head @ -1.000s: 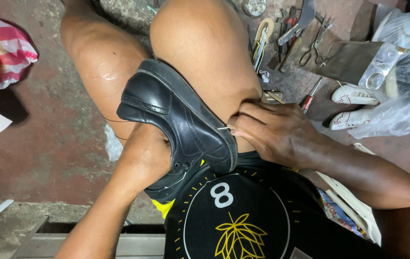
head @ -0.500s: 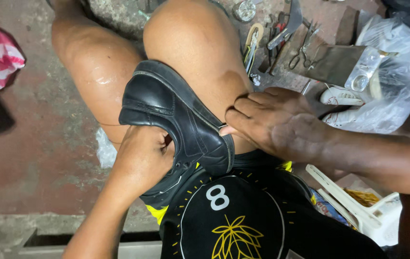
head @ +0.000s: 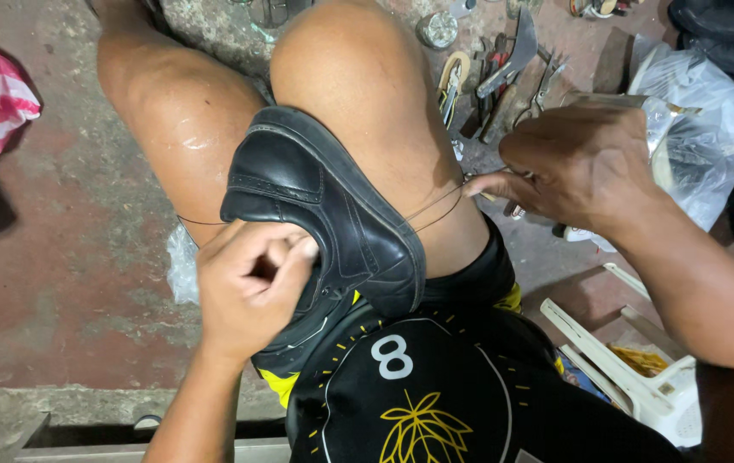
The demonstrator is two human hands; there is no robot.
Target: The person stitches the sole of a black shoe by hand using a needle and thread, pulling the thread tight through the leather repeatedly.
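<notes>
Across the bare thighs sits a black leather shoe (head: 324, 206), toe pointing up-left. Left hand (head: 247, 287) is curled tight against its near side, fingers closed on thread. Right hand (head: 581, 167) pinches 2 taut thread strands (head: 435, 208) running off the sole edge, beside scattered tools (head: 504, 73).
</notes>
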